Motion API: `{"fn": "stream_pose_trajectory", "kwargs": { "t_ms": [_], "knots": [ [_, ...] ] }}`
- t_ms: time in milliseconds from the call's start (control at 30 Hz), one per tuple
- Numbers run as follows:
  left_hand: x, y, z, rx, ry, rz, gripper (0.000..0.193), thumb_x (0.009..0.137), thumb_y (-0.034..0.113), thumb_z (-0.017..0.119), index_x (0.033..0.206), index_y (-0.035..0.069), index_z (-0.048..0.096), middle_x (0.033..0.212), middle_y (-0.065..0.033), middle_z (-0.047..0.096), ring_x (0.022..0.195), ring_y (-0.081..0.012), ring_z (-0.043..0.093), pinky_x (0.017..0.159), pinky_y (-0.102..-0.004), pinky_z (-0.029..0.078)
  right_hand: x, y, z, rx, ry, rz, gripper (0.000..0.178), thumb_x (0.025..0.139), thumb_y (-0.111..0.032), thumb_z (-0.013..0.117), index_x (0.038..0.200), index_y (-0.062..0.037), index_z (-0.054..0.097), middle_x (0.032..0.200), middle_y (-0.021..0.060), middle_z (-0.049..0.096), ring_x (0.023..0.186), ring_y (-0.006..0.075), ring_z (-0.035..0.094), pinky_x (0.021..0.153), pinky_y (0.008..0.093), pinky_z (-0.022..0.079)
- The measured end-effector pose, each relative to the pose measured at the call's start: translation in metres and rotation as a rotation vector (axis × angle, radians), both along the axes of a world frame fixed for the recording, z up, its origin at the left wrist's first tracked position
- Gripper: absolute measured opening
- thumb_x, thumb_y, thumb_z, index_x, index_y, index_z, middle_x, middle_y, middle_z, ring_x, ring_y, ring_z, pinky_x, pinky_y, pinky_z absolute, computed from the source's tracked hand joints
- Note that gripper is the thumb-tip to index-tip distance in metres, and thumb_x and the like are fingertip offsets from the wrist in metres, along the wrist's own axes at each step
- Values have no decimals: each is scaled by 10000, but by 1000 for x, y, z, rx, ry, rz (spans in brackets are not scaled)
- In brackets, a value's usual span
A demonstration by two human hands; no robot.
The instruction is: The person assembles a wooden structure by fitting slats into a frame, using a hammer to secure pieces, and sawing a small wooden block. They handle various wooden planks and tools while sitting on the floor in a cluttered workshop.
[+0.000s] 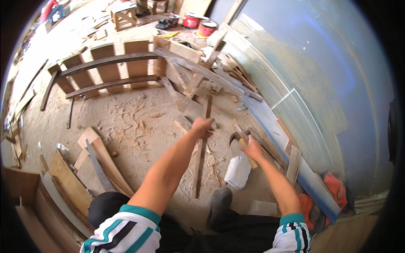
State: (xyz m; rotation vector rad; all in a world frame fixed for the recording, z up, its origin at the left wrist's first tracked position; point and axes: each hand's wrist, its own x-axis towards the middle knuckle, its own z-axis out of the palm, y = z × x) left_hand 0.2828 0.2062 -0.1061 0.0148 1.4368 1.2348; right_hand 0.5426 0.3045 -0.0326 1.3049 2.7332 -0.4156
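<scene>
My left hand (203, 126) is closed around a narrow dark wooden strip (199, 168). The strip runs from beyond my hand back toward my feet, above the dusty ground. My right hand (252, 148) grips a claw hammer (237, 135) close to its head, with the dark curved claw pointing left. A white block (237, 171), possibly foam, lies just below my right hand. Short wood pieces (184, 123) lie beside my left hand. Some fingers of both hands are hidden from view.
A slatted wooden frame (109, 67) stands ahead. A handsaw (99, 166) rests on boards at left. Large glassy sheets (312, 84) lean at right. Red-labelled buckets (206, 28) and a small wooden stool (123, 16) stand far back; another person (52, 12) is at far left.
</scene>
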Motion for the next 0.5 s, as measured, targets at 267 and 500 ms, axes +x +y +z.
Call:
{"fn": "stream_pose_trajectory", "kwargs": {
  "t_ms": [267,500],
  "knots": [
    [-171,-148,51,-174,294,-86,429,848,373,754,984,-3,598,856,-133,689,622,-236,680,485,-354,524,-213,-97,8,-25,-380,677,533,734,-295,772,1137,-17,562,1071,236,678,1031,402,645,856,487,520],
    [-250,-266,90,56,120,-137,655,875,712,534,966,64,510,740,-51,583,578,-166,626,522,-323,569,-356,-197,15,-19,-534,1005,578,710,-292,768,1189,-43,562,1029,216,689,983,397,658,826,487,529]
  ]
}}
